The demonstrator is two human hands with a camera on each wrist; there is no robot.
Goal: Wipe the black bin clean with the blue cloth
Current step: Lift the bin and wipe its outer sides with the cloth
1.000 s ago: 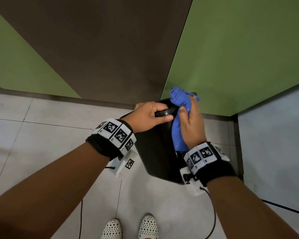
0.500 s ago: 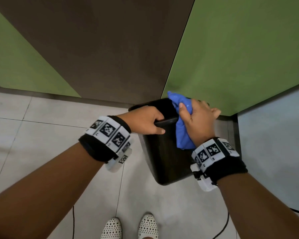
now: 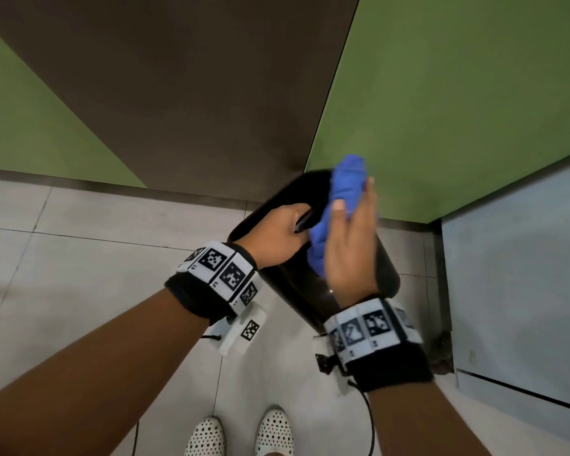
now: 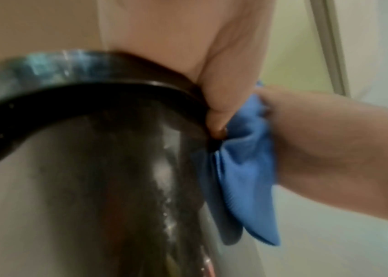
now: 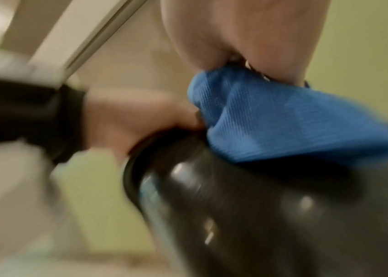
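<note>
So, left to right. My left hand (image 3: 273, 238) is curled over the near-left part of the rim of the black bin (image 3: 297, 291), thumb outside, fingers hooked inside I think (can't see them from the head view). That's just to hold the thing steady and tipped, since the bin isn't sitting flat. It leans with its mouth toward the far corner where the brown panel (image 3: 185, 93) meets the green wall (image 3: 458, 93), base swung near and right over the floor tiles (image 3: 79, 258). Can't tell if the base touches the floor.

Right next to that, touching my left thumb, is the blue cloth (image 3: 339, 205), bunched up in my right hand (image 3: 351, 245). Thumb pins it against my palm, and the wad sits on the rim and upper outer wall of the bin, with a loose tail hanging down the side. Holding it balled up gives me something to push with on that glossy plastic.

I'd say I'm mid-wipe around the top edge. Wrist views are blurry, so no clue how clean it is.

My white dotted shoes (image 3: 241, 436) are down at the near edge.
</note>
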